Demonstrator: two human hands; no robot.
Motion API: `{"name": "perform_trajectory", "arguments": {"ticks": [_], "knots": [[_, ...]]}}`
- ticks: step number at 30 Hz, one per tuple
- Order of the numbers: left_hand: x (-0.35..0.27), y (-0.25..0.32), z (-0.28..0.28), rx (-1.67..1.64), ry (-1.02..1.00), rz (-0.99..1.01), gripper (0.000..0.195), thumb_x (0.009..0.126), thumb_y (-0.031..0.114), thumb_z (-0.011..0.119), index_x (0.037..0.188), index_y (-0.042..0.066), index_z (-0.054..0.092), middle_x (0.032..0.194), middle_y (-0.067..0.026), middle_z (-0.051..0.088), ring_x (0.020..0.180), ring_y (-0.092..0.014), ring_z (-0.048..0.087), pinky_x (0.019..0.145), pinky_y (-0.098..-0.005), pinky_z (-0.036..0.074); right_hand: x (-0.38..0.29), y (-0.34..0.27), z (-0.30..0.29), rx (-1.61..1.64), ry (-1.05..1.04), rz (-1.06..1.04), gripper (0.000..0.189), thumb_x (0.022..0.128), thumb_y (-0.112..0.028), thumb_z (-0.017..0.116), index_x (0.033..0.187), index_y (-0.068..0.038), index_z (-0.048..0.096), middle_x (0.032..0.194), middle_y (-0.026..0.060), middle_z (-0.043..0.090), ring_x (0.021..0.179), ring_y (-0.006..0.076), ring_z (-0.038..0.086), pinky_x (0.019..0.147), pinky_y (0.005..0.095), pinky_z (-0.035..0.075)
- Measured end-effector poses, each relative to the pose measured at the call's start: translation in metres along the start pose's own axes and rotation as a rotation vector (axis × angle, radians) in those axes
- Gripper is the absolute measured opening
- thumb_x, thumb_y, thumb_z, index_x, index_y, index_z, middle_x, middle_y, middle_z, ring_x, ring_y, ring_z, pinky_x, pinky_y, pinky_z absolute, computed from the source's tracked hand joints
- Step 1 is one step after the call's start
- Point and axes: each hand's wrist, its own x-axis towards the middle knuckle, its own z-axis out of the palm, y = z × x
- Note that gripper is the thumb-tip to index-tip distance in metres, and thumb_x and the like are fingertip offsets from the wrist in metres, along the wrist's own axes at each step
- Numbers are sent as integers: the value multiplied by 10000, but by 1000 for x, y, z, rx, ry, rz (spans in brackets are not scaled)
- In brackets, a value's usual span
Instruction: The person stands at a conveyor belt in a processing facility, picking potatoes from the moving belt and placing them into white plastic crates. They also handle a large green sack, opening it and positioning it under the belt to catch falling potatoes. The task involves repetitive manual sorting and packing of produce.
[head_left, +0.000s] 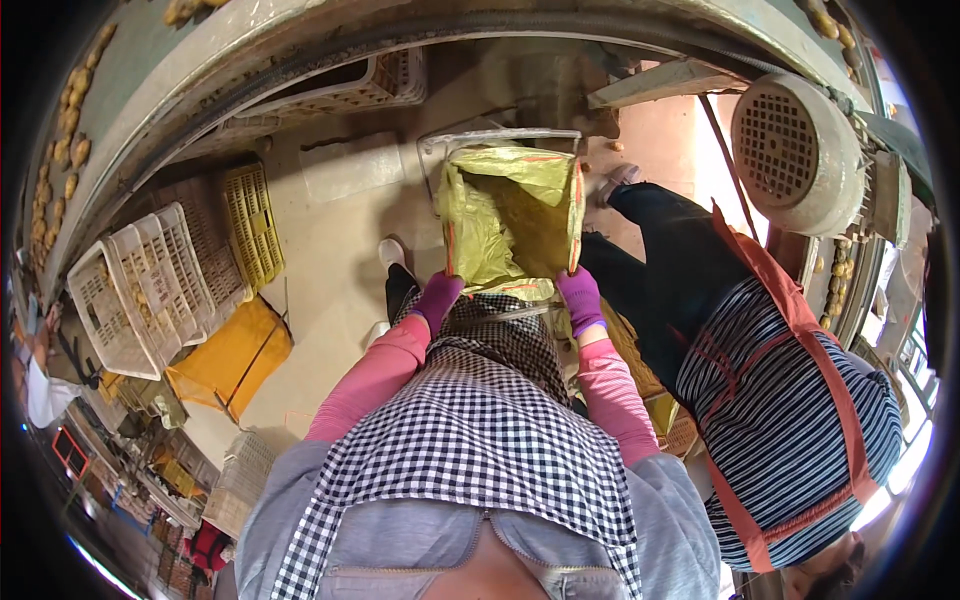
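A yellow-green woven plastic sack (491, 225) hangs wide with its mouth up, at a metal frame (499, 136) in front of me. Its rim has red-orange stripes. My left hand (438, 298), in a purple knit glove, grips the near left corner of the rim. The near right corner is held by my right hand (579, 294), gloved the same way. The inside of the sack is partly in shadow, and its bottom is hard to make out.
Potatoes (71, 112) lie on the curved conveyor (150, 64). White crates (142, 289), a yellow crate (255, 225) and an orange-yellow sack (229, 356) stand left. A co-worker in a striped top (795, 420) is close at right, below a motor (799, 154).
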Motion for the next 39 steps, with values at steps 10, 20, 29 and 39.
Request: {"name": "perform_trajectory", "arguments": {"ticks": [10, 20, 29, 39], "knots": [[-34, -1, -23, -28, -312, 65, 422, 953, 265, 574, 1267, -12, 631, 1074, -36, 675, 967, -172, 604, 888, -322, 458, -33, -3, -16, -24, 127, -98, 406, 952, -386, 589, 958, 9, 685, 865, 256, 697, 850, 450, 676, 748, 512, 533], [-51, 4, -5, 139, -89, 231, 449, 979, 394, 536, 1115, -8, 683, 910, -249, 715, 863, -394, 702, 788, -455, 522, -45, 7, -23, 434, -18, -94, 295, 1020, -236, 597, 1109, 40, 655, 797, 58, 642, 721, 138, 566, 679, 325, 486], [-53, -2, -14, 151, -102, 212, 435, 965, 374, 587, 1053, -40, 686, 857, -261, 704, 820, -375, 712, 740, -453, 528, -29, 13, -20, 739, -193, -23, 260, 1009, -144, 559, 1179, 35, 638, 816, 1, 610, 732, 97, 523, 655, 268, 463], [-65, 14, -19, 241, -106, 188, 329, 960, 280, 571, 1064, -15, 671, 848, -217, 697, 785, -285, 691, 719, -404, 517, -27, 28, -9, 711, -162, -121, 367, 1002, -68, 515, 1348, 50, 554, 1069, 84, 659, 913, 105, 553, 840, 258, 484]]}}
